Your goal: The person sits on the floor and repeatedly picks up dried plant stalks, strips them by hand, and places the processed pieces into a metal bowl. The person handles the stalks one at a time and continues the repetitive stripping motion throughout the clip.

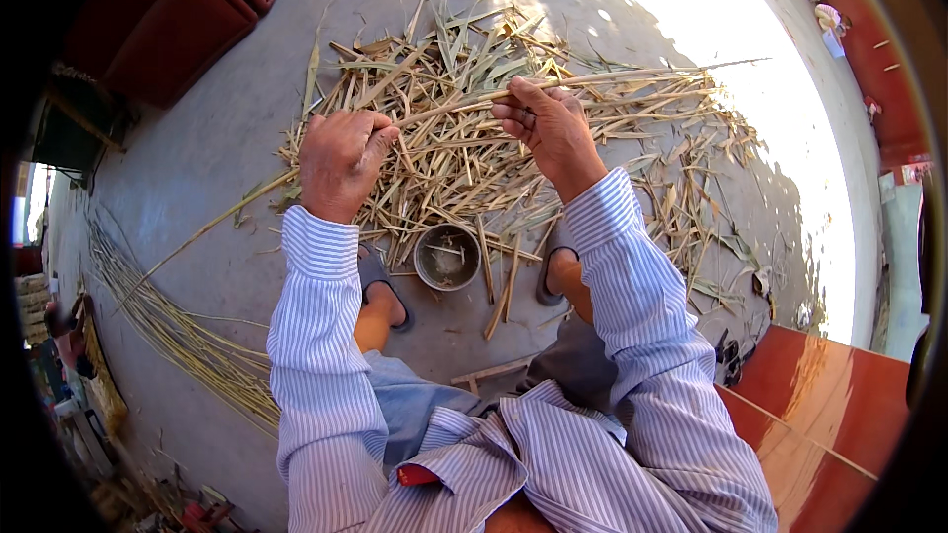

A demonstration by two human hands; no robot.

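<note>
Above the metal bowl (446,257) | long reed stalk (632,74) held across the husk pile (474,153) | left hand (339,162) fisted on stalk | right hand (551,126) pinching stalk, fingers closed.

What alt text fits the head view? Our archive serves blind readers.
Seen from above, a seated person in a striped shirt holds a long thin cane in both hands, left hand fisted, right hand pinching it. Below lie a heap of husks on concrete, a small metal bowl between the feet, and stripped canes at left.
</note>
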